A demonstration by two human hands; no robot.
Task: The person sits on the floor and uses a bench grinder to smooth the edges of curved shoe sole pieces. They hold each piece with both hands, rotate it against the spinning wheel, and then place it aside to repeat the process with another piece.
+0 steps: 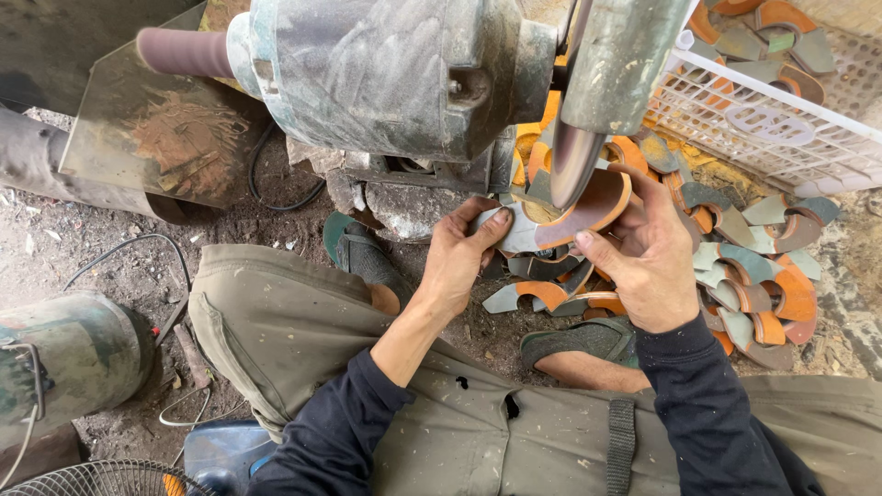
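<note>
Both my hands hold one curved metal blade (574, 216), orange with rust on its broad side and grey at its tip, against the grinding wheel (573, 163) of a bench grinder. My left hand (457, 257) pinches the grey end at the left. My right hand (648, 257) grips the orange end at the right, fingers spread over it. The wheel's edge meets the blade between my hands, under a metal guard (617, 60).
The grinder's grey motor body (386, 69) fills the top middle. A pile of similar rusty curved blades (753, 285) lies on the dirt at the right. A white plastic crate (772, 119) holds more. My sandalled feet (367, 257) rest below. A fan (101, 478) sits at bottom left.
</note>
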